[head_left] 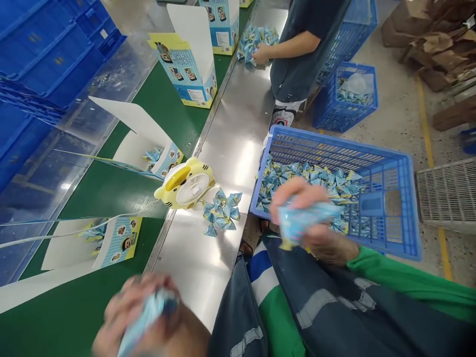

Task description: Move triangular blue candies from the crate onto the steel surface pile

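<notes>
- Loose packets (222, 213): small, pale blue with yellow parts, shiny, folded to pointed corners. The print is too small to read.
- Right-hand packet (307, 218): pale blue with a yellow lower tip; blurred. Whether it is one packet or several, cannot tell.
- Left-hand packet (145, 317): pale blue, darker at its upper end; blurred.
- Right hand (323, 239): raised at the near left corner of the crate (403, 198), green sleeve (401, 275) behind the wrist. Fingers and thumb bend around the right-hand packet and pinch it.
- Left hand (118, 317): beside the left edge of the metal table (238, 144), toward the green surface (55, 322). Fingers curl around the left-hand packet; exact fingertip contact cannot be told.
- Packet positions: the right-hand packet sits between fingers and thumb; the left-hand packet lies across the palm side of the left hand. The loose packets lie between the two hands, apart from both, near the table's right edge and just beside the yellow fan (186, 183).
- Crate packets (308, 173): heaped toward the crate's left end, partly hidden by the right hand.
</notes>
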`<state>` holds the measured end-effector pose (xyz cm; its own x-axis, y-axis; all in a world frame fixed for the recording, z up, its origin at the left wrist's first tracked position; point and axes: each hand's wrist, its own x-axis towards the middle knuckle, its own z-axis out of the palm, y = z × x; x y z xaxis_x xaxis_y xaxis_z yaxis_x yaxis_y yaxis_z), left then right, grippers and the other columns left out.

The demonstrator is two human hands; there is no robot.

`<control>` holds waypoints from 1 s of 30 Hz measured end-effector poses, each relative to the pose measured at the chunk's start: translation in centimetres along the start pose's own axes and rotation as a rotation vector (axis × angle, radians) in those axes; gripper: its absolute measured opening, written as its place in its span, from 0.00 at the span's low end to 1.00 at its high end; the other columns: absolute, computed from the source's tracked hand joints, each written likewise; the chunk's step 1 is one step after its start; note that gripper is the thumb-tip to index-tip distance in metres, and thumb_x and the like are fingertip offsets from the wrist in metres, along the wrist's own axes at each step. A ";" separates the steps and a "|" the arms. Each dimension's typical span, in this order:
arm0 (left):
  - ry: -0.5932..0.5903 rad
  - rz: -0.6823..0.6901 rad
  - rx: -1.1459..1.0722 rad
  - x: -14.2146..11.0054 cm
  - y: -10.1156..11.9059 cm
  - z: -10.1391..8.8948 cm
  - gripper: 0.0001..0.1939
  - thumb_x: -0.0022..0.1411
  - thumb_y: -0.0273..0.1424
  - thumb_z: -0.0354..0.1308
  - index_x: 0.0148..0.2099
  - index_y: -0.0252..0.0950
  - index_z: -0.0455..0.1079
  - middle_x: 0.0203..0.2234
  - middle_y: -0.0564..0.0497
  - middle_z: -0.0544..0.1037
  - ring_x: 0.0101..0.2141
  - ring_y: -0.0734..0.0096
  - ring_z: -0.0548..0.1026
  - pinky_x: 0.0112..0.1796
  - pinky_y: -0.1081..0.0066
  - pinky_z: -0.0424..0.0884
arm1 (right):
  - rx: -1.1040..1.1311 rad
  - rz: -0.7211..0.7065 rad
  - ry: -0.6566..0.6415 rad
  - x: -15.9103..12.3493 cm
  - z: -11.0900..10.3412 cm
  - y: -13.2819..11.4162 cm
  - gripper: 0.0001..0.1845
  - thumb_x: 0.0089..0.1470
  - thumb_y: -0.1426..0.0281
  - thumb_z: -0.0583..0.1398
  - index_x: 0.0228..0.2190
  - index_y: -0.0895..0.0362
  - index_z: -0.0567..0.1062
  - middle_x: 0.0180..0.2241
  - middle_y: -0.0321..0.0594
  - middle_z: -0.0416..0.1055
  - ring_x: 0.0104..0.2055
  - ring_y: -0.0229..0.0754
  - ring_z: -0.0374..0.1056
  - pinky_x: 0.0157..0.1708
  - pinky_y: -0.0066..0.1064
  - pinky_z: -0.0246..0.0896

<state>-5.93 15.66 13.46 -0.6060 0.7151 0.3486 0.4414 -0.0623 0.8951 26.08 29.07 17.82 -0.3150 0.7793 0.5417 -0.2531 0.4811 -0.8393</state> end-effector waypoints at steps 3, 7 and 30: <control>-0.149 -0.099 0.186 -0.4 -5.0 6.5 0.19 0.55 0.51 0.66 0.39 0.42 0.74 0.35 0.51 0.80 0.38 0.60 0.80 0.45 0.52 0.81 | -0.259 0.123 -0.294 -0.2 3.4 8.1 0.18 0.60 0.56 0.66 0.47 0.53 0.78 0.47 0.45 0.77 0.49 0.45 0.75 0.53 0.41 0.75; -0.446 -0.342 0.436 -1.0 -10.7 11.6 0.34 0.54 0.50 0.65 0.57 0.34 0.74 0.51 0.34 0.82 0.49 0.46 0.80 0.57 0.40 0.75 | -0.537 0.459 -0.490 -2.4 2.5 13.6 0.44 0.57 0.47 0.66 0.67 0.51 0.63 0.71 0.55 0.59 0.51 0.48 0.76 0.54 0.45 0.76; -0.712 -0.742 0.657 -15.5 -5.3 9.2 0.25 0.62 0.54 0.56 0.53 0.45 0.73 0.54 0.45 0.80 0.49 0.52 0.81 0.48 0.55 0.80 | -1.092 1.348 -0.553 -16.0 -29.1 31.1 0.20 0.65 0.60 0.63 0.53 0.57 0.76 0.59 0.47 0.74 0.61 0.50 0.71 0.62 0.53 0.70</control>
<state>7.24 11.32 0.72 -0.4464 0.6621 -0.6020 0.5181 0.7398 0.4293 49.84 43.24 -18.27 -0.0648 0.7154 -0.6957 0.9760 -0.0999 -0.1936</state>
